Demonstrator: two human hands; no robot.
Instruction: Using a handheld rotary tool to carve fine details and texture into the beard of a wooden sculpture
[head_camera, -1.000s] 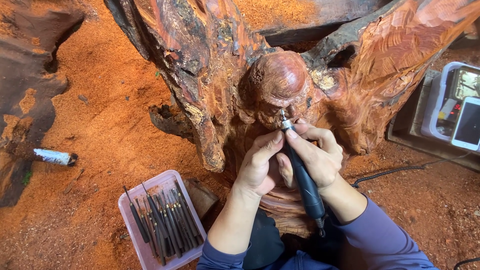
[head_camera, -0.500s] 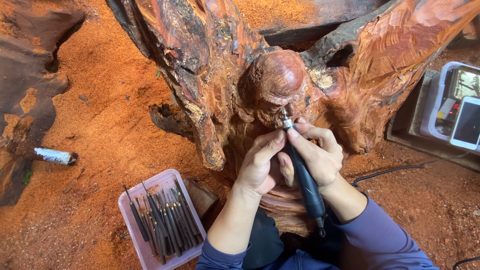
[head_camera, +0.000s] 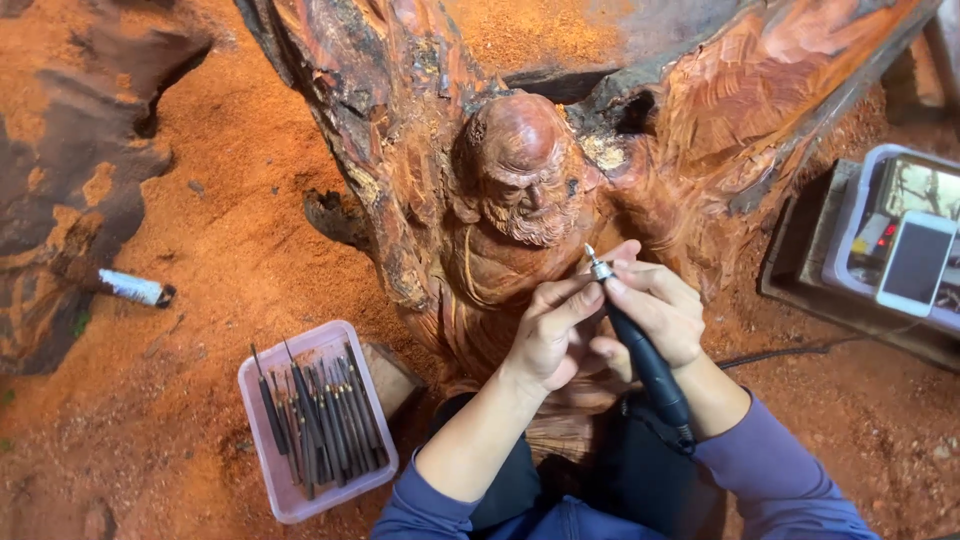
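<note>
A large reddish wood root (head_camera: 400, 130) stands before me, carved with a bald, bearded figure (head_camera: 520, 180) at its centre. My right hand (head_camera: 655, 315) grips a black rotary carving tool (head_camera: 640, 350) like a pen, its metal tip pointing up beside the figure's beard. My left hand (head_camera: 550, 330) rests against the carving's chest, with the fingertips touching the tool near its tip. A cable runs from the tool's back end past my purple sleeve.
A pink plastic tray (head_camera: 290, 495) holding several dark carving bits sits at lower left on red sawdust. A small white-and-black cylinder (head_camera: 135, 288) lies further left. At the right, a white phone (head_camera: 915, 262) rests on a box (head_camera: 850, 235).
Both hands and the tool have lowered a little from the figure's face, which now shows fully. The tool tip now sits just right of the beard.
</note>
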